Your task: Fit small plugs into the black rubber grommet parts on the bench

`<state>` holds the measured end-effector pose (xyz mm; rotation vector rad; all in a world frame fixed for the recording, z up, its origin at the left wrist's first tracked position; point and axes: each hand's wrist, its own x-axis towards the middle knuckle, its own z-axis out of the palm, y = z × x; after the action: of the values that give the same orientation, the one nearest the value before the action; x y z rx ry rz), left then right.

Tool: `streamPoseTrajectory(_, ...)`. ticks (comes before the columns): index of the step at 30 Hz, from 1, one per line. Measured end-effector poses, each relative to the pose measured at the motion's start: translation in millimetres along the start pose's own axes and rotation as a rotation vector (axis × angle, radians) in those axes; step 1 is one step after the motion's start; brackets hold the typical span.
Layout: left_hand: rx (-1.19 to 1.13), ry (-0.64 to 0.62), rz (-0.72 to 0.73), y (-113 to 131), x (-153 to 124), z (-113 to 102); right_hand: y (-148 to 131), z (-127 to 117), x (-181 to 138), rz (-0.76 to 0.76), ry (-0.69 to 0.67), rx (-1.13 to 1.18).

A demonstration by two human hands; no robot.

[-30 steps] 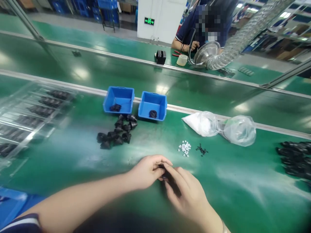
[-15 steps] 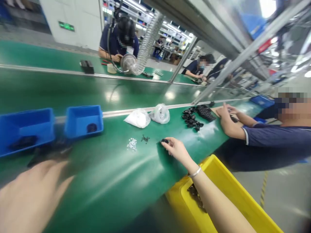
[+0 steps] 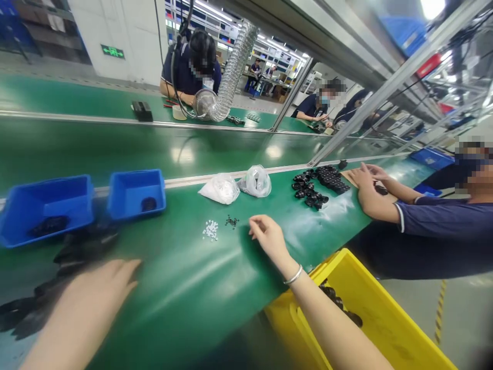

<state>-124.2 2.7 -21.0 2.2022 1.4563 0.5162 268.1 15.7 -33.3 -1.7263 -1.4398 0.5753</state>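
Glossy green worktop point(image 3: 173, 293) stretches beneath both hands, with a co-worker seated beyond the right one. Left hand point(image 3: 92, 293) is blurred, its fingers loosely extended beside a heap of black, plastic-looking parts point(image 3: 87, 241) that lies beyond and left of them; whether they grip one, I cannot tell. Two blue plastic bins point(image 3: 136, 211) stand farther beyond those fingers. Right hand point(image 3: 267, 236) is loosely curled, thumb near fingertips, no part showing between, though its palm is hidden. Tiny black pieces point(image 3: 231, 222) lie near the right fingers, on their left, with small white chips point(image 3: 210, 230) farther left. I judge the step to be handling single parts at the heap; a clean pick there calls for separating one from its neighbours.
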Motion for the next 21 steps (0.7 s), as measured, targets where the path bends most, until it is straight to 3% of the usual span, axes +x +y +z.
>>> streamPoseTrajectory(2, 0.023, -0.129, -0.024, 31.4, 3.5, 0.0, -20.9, 19.8, -8.7, -0.056, -0.181, 0.000)
streamPoseTrajectory(4, -0.170, -0.247, -0.048, 60.6, 8.3, 2.2, -36.4, 35.9, -14.5, -0.107, -0.295, -0.025)
streamPoseTrajectory(8, -0.771, -0.486, -0.201, 92.2, 18.7, 15.1, -49.5, 51.4, -19.0, -0.196, -0.316, -0.111)
streamPoseTrajectory(12, -1.319, -0.514, -0.436, 86.8, 23.7, 28.5, -45.6, 55.9, -23.6, -0.387, -0.268, -0.267)
streamPoseTrajectory(15, -1.537, -0.478, -0.539, 76.1, 23.0, 32.1, -40.2, 60.5, -26.0, -0.502, -0.234, -0.356)
streamPoseTrajectory(21, -1.821, -0.467, -0.578, 65.2, 21.6, 35.0, -35.6, 66.4, -23.3, -0.513, -0.196, -0.370)
